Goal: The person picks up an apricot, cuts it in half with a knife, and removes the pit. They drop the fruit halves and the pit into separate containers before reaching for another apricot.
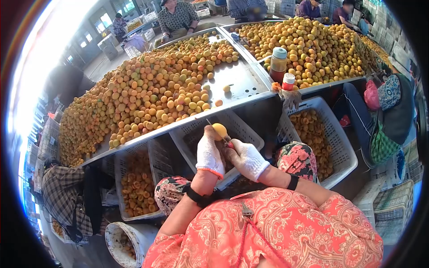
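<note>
My left hand [209, 153], in a white knit glove with an orange cuff, grips a yellow apricot [219, 130] between thumb and fingers. In a matching glove, my right hand [247, 158] is closed on a small knife [230, 144]; a bit of its red handle shows by the thumb. The thin blade tip sticks up beside the apricot on the left side. Both hands meet at the fruit, over a pale plastic crate [251, 135] between my knees. The glove fingertips look dark and stained.
A metal table [241, 71] ahead bears large heaps of apricots [147, 85]. Crates of apricot halves stand left [138, 183] and right [313, 138]. A drink bottle [278, 62] and a red-and-white jar [288, 81] rest on the table divider. A white bucket [127, 245] stands lower left. People sit close on either side.
</note>
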{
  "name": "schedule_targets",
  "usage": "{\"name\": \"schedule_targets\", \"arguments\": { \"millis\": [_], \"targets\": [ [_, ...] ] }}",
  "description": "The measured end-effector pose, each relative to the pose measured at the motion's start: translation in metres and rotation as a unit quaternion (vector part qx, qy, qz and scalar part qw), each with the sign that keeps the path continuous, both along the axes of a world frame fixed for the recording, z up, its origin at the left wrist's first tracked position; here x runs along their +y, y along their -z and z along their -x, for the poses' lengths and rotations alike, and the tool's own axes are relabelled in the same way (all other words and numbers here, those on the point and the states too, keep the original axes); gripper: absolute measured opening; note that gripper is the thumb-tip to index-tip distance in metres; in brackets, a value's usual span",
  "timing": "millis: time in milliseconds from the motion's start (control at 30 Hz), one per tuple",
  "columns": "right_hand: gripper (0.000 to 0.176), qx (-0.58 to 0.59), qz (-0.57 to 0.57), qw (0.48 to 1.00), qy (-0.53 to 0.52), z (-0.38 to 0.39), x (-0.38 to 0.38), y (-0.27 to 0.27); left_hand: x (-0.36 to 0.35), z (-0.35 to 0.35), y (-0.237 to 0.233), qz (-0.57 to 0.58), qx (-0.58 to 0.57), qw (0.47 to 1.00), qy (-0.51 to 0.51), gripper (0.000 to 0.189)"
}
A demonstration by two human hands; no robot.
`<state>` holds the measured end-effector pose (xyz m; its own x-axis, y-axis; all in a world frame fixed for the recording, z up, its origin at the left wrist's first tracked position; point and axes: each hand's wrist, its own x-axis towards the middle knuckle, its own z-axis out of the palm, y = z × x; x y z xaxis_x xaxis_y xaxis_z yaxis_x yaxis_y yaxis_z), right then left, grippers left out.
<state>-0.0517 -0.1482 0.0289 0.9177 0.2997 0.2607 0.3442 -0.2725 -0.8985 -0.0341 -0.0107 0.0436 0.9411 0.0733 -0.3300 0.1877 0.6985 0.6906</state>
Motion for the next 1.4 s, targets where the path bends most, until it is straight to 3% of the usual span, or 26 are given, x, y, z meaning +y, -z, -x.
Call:
{"name": "schedule_targets", "arguments": {
  "millis": [67,100,133,200,233,267,367,467,567,600,700,733,800,867,933,967,1000,1067,1133,1167,1200,1233,1267,1333,1367,1400],
  "targets": [
    [0.024,0.030,-0.020,0.999,0.006,0.007,-0.007,-0.023,0.007,-0.004,0.002,-0.027,-0.050,0.997,-0.052,0.035],
    [0.023,0.022,-0.084,0.996,0.022,0.001,-0.010,-0.015,0.011,-0.004,0.006,-0.096,-0.048,0.993,-0.051,0.037],
    [0.022,-0.019,-0.134,0.990,0.030,0.002,-0.013,-0.035,0.009,0.001,0.006,-0.096,-0.045,0.993,-0.050,0.037],
    [0.024,-0.088,-0.057,0.989,0.102,-0.005,-0.016,-0.048,-0.002,0.019,-0.005,-0.201,-0.185,0.959,0.074,0.036],
    [0.026,-0.150,-0.037,0.980,0.128,-0.009,-0.015,-0.047,-0.007,0.029,-0.021,-0.345,-0.205,0.909,0.113,0.031],
    [0.026,-0.152,-0.035,0.980,0.127,-0.007,-0.014,-0.050,-0.010,0.030,-0.014,-0.272,-0.193,0.936,0.116,0.029],
    [0.027,0.006,-0.082,0.992,0.096,0.001,-0.011,-0.062,-0.014,0.035,-0.015,-0.327,-0.242,0.910,0.079,0.033],
    [0.025,0.023,-0.151,0.983,0.098,-0.001,-0.003,-0.054,-0.016,0.038,-0.002,-0.373,-0.319,0.870,0.048,0.039],
    [0.024,-0.021,-0.171,0.981,0.092,-0.010,0.005,-0.036,-0.026,0.043,-0.010,-0.067,-0.203,0.974,0.078,0.040],
    [0.024,-0.019,-0.169,0.981,0.091,-0.009,0.005,-0.038,-0.025,0.045,-0.016,-0.065,-0.202,0.974,0.077,0.040],
    [0.022,-0.081,-0.045,0.990,0.108,-0.007,0.008,-0.045,-0.019,0.040,-0.024,0.044,-0.006,0.993,0.113,0.032],
    [0.022,-0.081,-0.045,0.990,0.104,-0.008,0.009,-0.046,-0.018,0.040,-0.025,0.044,-0.007,0.993,0.109,0.032],
    [0.021,-0.232,0.043,0.968,0.091,-0.010,0.012,-0.047,-0.019,0.040,-0.033,0.047,0.121,0.986,0.105,0.038],
    [0.022,-0.270,0.064,0.958,0.076,-0.014,0.015,-0.045,-0.016,0.032,-0.025,0.083,0.138,0.982,0.094,0.043],
    [0.023,-0.212,0.007,0.975,0.060,-0.020,0.014,-0.038,-0.014,0.032,-0.033,0.024,0.169,0.982,0.084,0.039],
    [0.023,-0.151,-0.044,0.987,0.046,-0.023,0.013,-0.035,-0.005,0.018,-0.010,0.033,0.152,0.981,0.112,0.036],
    [0.020,-0.075,-0.177,0.981,0.031,-0.029,0.018,-0.013,-0.008,0.015,-0.024,0.067,0.191,0.978,0.043,0.039],
    [0.019,0.045,-0.370,0.928,-0.014,-0.028,0.019,-0.018,0.033,0.001,0.018,0.095,0.036,0.984,0.146,0.041],
    [0.014,-0.032,-0.176,0.982,0.055,-0.022,0.021,-0.035,0.020,0.001,0.006,0.165,0.040,0.983,0.067,0.041],
    [0.015,-0.194,-0.001,0.979,0.068,-0.031,0.017,-0.028,0.011,0.008,-0.009,0.156,0.045,0.985,0.052,0.039],
    [0.018,-0.170,-0.017,0.984,0.057,-0.032,0.022,-0.022,0.004,0.014,-0.017,0.145,0.049,0.987,0.037,0.037],
    [0.017,-0.050,-0.119,0.991,0.039,-0.029,0.023,-0.022,0.006,0.015,-0.011,0.147,0.038,0.988,0.021,0.036],
    [0.016,0.060,-0.223,0.973,0.021,-0.027,0.021,-0.025,0.016,0.014,0.005,0.129,0.029,0.988,0.076,0.039],
    [0.013,0.112,-0.327,0.938,0.035,-0.027,0.006,-0.039,0.029,0.015,0.011,0.197,-0.037,0.964,0.177,0.043],
    [0.011,0.159,-0.351,0.923,-0.001,-0.029,-0.010,-0.042,0.027,0.019,0.005,0.169,-0.047,0.970,0.166,0.047],
    [0.013,0.134,-0.367,0.920,-0.027,-0.030,-0.017,-0.042,0.025,0.023,0.001,0.168,-0.046,0.970,0.168,0.047]
  ]
}}
